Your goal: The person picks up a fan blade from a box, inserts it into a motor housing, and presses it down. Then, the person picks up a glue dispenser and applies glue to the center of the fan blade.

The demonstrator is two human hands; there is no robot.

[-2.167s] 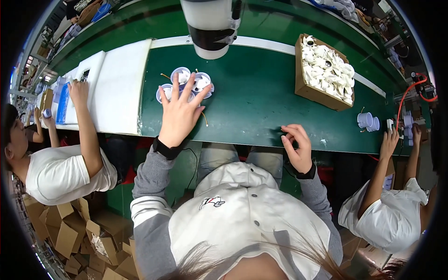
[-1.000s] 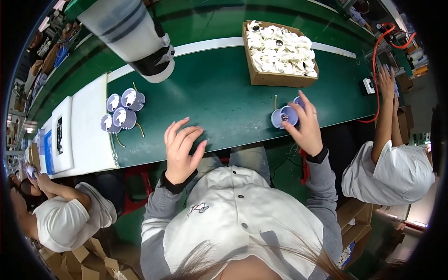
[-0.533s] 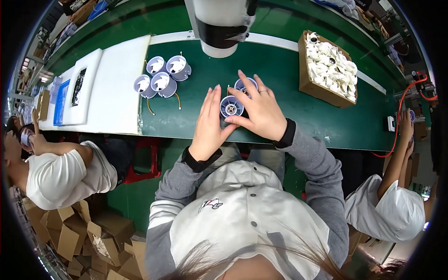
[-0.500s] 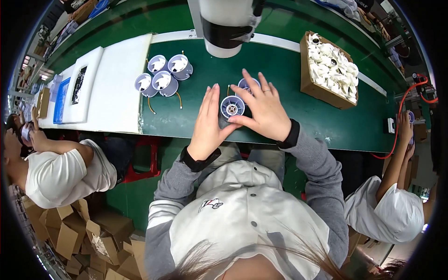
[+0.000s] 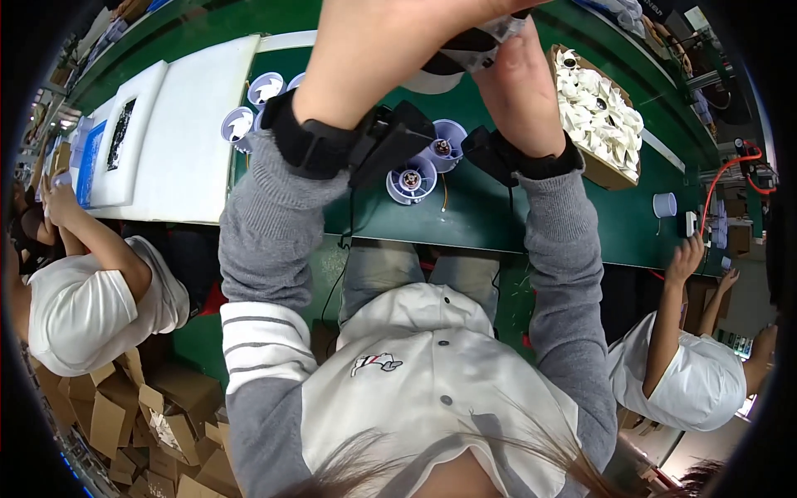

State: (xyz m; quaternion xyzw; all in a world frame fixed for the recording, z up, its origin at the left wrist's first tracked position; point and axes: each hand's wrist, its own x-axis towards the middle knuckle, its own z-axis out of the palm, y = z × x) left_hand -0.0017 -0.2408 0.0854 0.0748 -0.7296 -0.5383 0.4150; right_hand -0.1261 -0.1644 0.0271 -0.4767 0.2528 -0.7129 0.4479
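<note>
My left hand (image 5: 382, 46) is raised at the top of the view, its fingers running past the upper edge. My right hand (image 5: 521, 95) is raised beside it, fingers mostly hidden. Both are nearest, in view, to a clear fitting (image 5: 505, 31) on a hanging white cylinder (image 5: 433, 81) with a black band; whether they grip it cannot be made out. Below them, two pale lilac round fan housings stand on the green table: a nearer one (image 5: 412, 181) and a farther one (image 5: 448, 143), each with a small motor part at its centre. Black bands with dark devices circle my wrists.
Lilac housings with white blades (image 5: 238, 124) stand left, partly behind my left arm. A cardboard box of white fan blades (image 5: 604, 116) is at right. White foam sheet (image 5: 187, 133) covers the left table. A red hose (image 5: 714, 195) hangs far right. People in white shirts sit on both sides.
Both hands have risen from around the nearer housing to the top of the view. Both centre housings now show uncovered. The person at right has let go of a lilac cup.
</note>
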